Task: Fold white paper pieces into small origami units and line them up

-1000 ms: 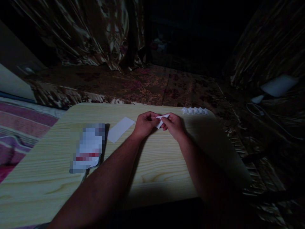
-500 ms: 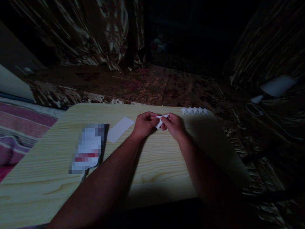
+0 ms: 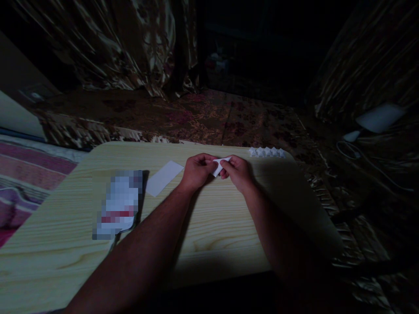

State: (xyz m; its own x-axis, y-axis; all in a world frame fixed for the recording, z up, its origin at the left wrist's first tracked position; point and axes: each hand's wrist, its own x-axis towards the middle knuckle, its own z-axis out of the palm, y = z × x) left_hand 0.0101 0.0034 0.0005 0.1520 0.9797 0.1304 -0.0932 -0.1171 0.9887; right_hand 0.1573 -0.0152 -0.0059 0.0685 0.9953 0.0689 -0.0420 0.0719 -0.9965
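A small folded piece of white paper (image 3: 221, 165) is pinched between both hands, above the far middle of the wooden table (image 3: 222, 226). My left hand (image 3: 199, 170) grips its left side, thumb on top. On the right side, my right hand (image 3: 238, 171) is closed on it too, with the thumb pressing its face and fingertips showing beneath. Left of my left hand lies a flat white sheet of paper (image 3: 164, 178). A row of several white paper stars (image 3: 267, 152) sits near the far right corner, beyond my right hand.
A blurred-out white item with a red band (image 3: 119, 203) lies on the table's left part. Striped bedding (image 3: 31, 174) is at the left. Past the far edge are patterned cloth (image 3: 190, 113) and curtains; a pale lamp-like object (image 3: 379, 117) with a cord stands at right.
Both hands keep their grip on the folded paper, with hardly any movement. The whole view has shifted very slightly.
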